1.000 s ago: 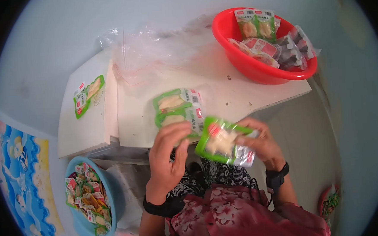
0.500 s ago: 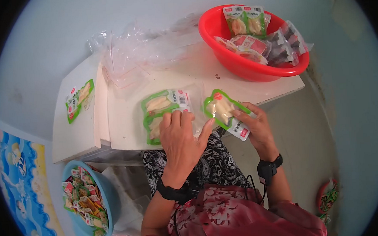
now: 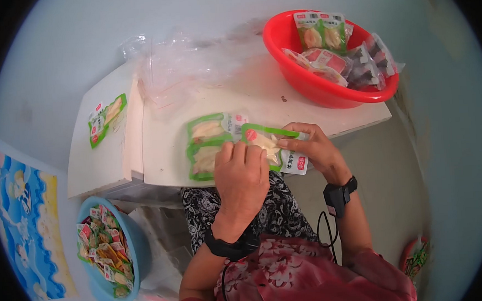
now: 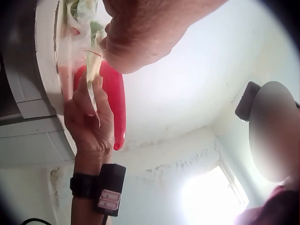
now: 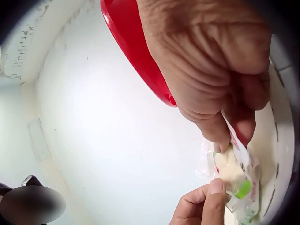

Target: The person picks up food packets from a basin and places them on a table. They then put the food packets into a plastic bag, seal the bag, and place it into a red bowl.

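Observation:
My right hand (image 3: 321,152) grips the white printed end of a green-edged food packet (image 3: 260,141) with pale pieces inside. That packet overlaps the right side of a clear plastic bag (image 3: 233,119) lying on the table, which has two similar green-edged packets (image 3: 205,157) in it. Close by on the left, my left hand (image 3: 240,178) has its fingers curled down at the bag's right edge. In the right wrist view, the left thumb and forefinger (image 5: 215,186) pinch the clear film beside the held packet (image 5: 229,166).
A red basin (image 3: 326,98) with several packets stands at the table's back right. Clear empty bags (image 3: 178,66) lie at the back. Another green-edged packet (image 3: 106,120) lies on the left surface (image 3: 101,164). Below it, a blue tub (image 3: 139,245) holds many small packets.
The right hand has brought the packet leftward, over the bag's right side. My left hand has moved right from the bag's front, and its spread fingers have closed at the bag's edge.

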`<state>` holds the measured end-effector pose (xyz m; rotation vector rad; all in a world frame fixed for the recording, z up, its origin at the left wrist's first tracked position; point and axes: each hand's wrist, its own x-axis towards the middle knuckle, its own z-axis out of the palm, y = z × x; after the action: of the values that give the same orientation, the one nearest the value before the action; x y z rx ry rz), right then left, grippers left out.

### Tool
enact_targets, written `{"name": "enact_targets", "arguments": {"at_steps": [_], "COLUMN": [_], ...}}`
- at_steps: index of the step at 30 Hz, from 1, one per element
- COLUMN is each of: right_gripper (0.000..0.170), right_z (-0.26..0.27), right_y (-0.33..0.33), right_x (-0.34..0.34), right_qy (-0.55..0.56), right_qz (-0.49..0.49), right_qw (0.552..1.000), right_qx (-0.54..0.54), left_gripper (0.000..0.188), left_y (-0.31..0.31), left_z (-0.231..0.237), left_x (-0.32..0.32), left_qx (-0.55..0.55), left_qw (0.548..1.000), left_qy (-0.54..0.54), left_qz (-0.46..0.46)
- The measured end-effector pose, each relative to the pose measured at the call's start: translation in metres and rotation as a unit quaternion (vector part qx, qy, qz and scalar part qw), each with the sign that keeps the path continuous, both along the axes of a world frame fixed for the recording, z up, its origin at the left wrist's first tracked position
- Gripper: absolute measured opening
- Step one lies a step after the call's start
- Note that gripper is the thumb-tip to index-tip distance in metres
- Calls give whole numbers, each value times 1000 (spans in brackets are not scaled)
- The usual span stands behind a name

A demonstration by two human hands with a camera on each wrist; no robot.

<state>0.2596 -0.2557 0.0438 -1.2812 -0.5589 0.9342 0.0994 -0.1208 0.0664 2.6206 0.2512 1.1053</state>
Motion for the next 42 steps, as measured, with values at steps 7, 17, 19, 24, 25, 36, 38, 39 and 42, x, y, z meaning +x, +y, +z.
{"name": "enact_targets", "arguments": {"at_steps": [7, 17, 19, 24, 25, 36, 38, 39, 42], "right_gripper": [21, 36, 40, 41, 40, 25, 22, 21, 21], "right_z": [18, 27, 26, 5, 5, 1, 7, 8, -2], "right_y": [32, 55, 47, 41, 42, 68, 57, 51, 42], "right_x": [3, -16, -21, -24, -25, -43, -42, -41, -40], "right_qy": [-155, -206, -163, -95, -94, -248, -187, -157, -127], "right_qz": [68, 39, 18, 28, 22, -103, -104, -105, -107], "right_qw": [985, 972, 982, 994, 994, 963, 977, 982, 986], "right_qx": [-44, -104, -95, -50, -51, 10, -15, -28, -27], "left_gripper": [7, 30, 43, 60, 62, 65, 65, 65, 65], "left_y": [-2, 43, 66, 105, 105, 88, 89, 89, 90], "left_z": [-6, -7, -16, -51, -52, -46, -47, -48, -48], "left_x": [-1, -45, -60, -69, -69, -62, -63, -64, -64], "left_qx": [12, -130, -239, -459, -476, -488, -489, -488, -484], "left_qw": [1000, 985, 960, 877, 870, 869, 869, 869, 872], "left_qy": [3, -109, -127, -141, -129, -79, -81, -80, -75], "left_qz": [7, 40, 70, 18, 5, -17, -15, -15, -15]}}
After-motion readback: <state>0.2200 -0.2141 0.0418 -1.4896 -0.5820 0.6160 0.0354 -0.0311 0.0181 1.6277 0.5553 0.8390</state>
